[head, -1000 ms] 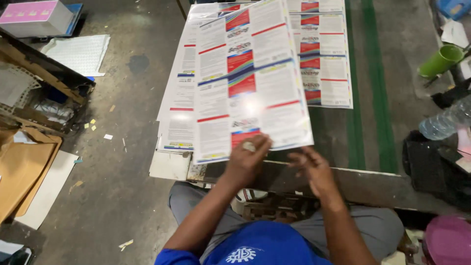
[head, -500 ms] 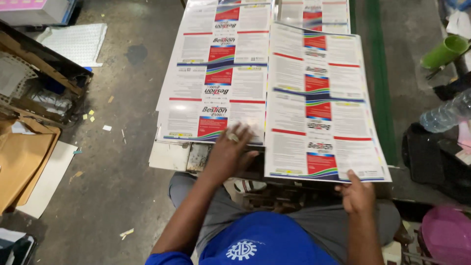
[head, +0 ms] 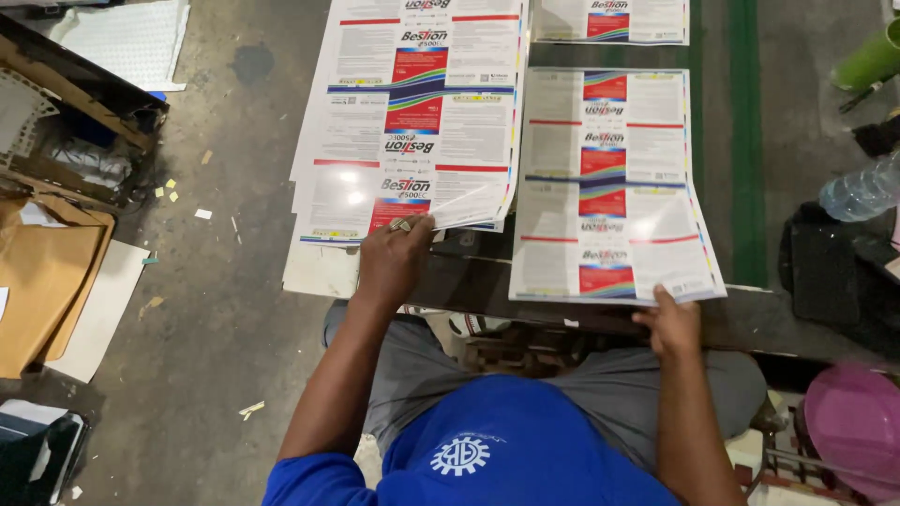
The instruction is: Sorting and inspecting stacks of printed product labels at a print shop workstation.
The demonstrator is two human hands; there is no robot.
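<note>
A stack of glossy printed label sheets (head: 412, 122) lies on the dark worktable (head: 750, 169), overhanging its left edge. My left hand (head: 394, 258) rests on the near edge of that stack, fingertips lifting the top sheet's corner. My right hand (head: 670, 319) grips the near edge of a separate printed sheet (head: 609, 187), which lies flat to the right of the stack. Both sheets are white with red and blue bands. Another sheet (head: 614, 21) lies beyond it.
A green cup (head: 867, 61) and a clear plastic bottle (head: 861, 190) sit at the table's right. A pink tub (head: 858, 426) stands low right. Cardboard pieces (head: 42, 281) and a wooden frame (head: 75, 112) lie on the concrete floor at left.
The top sheet was lifted off the stack and carried right by my right hand, now lying flat beside it. My left hand stayed at the stack's near edge.
</note>
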